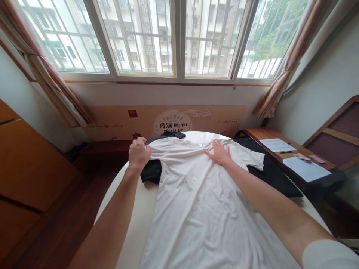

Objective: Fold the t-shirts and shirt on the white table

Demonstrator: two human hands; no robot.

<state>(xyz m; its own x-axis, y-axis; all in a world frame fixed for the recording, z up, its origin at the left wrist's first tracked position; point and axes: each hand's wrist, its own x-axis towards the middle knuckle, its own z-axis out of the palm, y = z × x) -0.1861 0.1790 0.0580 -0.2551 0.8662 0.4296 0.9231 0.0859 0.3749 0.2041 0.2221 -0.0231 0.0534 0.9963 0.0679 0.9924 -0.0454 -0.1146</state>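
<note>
Across the near half of the table, white T-shirt lies spread, body creased lengthwise, lower part running out of view toward the wearer. White sleeve on the wearer's right arm, bottom corner. Round white table shows bare along its left side, beneath the shirt. Dark wood floor and orange-brown cabinet off to the left.

Farther up: right hand rests palm down on the shirt just right of the neckline label, fingers spread fairly wide, gripping nothing visible. Left hand at the end of the shirt's left-lying sleeve, fingers curled narrow, pinching the cloth. Black cloth pokes out below that sleeve; larger black cloth lies partly under the opposite sleeve. Whether the two join under the shirt, cannot tell. Dark cloth bunched near the table's far edge.

Right, beyond: wooden desk with white papers and a pink item, too small to identify.

Far side: tan printed panel along the wall, barred window above, patterned curtains gathered at both ends. Outside, pale apartment buildings; green foliage at right.
</note>
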